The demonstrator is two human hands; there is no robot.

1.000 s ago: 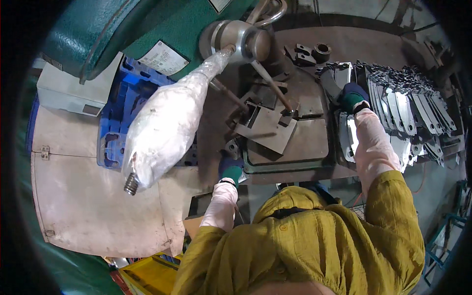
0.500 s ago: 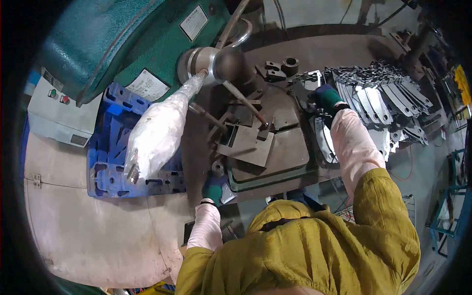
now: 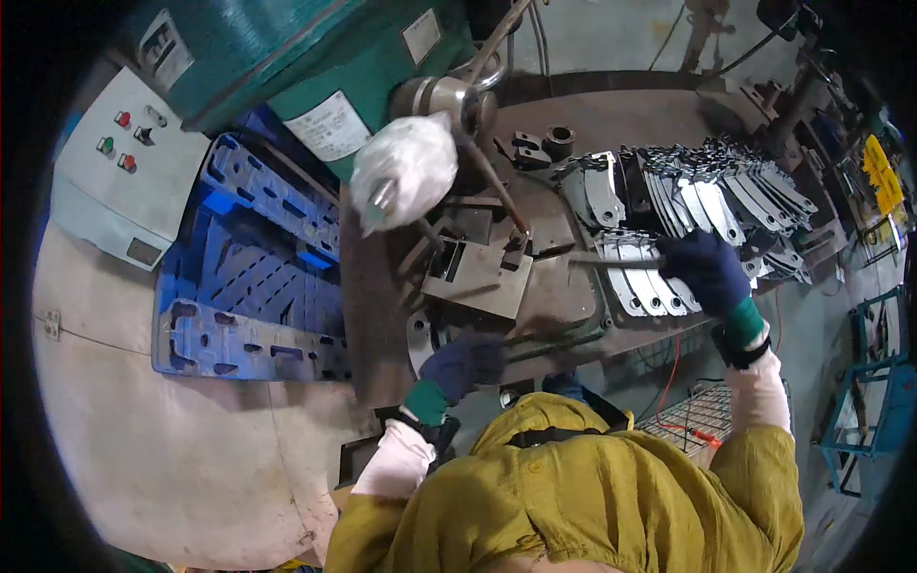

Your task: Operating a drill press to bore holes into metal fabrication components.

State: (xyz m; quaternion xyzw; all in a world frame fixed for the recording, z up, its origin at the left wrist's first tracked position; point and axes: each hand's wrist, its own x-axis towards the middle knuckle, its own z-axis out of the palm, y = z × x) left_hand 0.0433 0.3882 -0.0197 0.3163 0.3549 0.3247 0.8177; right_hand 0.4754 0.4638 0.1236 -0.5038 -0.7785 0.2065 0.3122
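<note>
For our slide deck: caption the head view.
Gloved right hand takes a flat metal blank beside a green press; left hand at table edge.

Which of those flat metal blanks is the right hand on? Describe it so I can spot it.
Start at the green machine and follow its brown steel table to the right, where flat silvery blanks fan out in a long overlapping row. In front of that fan lies a short row of pale blanks. The right hand, in a dark blue glove, rests on that row's right end.

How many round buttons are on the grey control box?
3 round buttons, all near the top of the grey control box: two red, one green.
</note>
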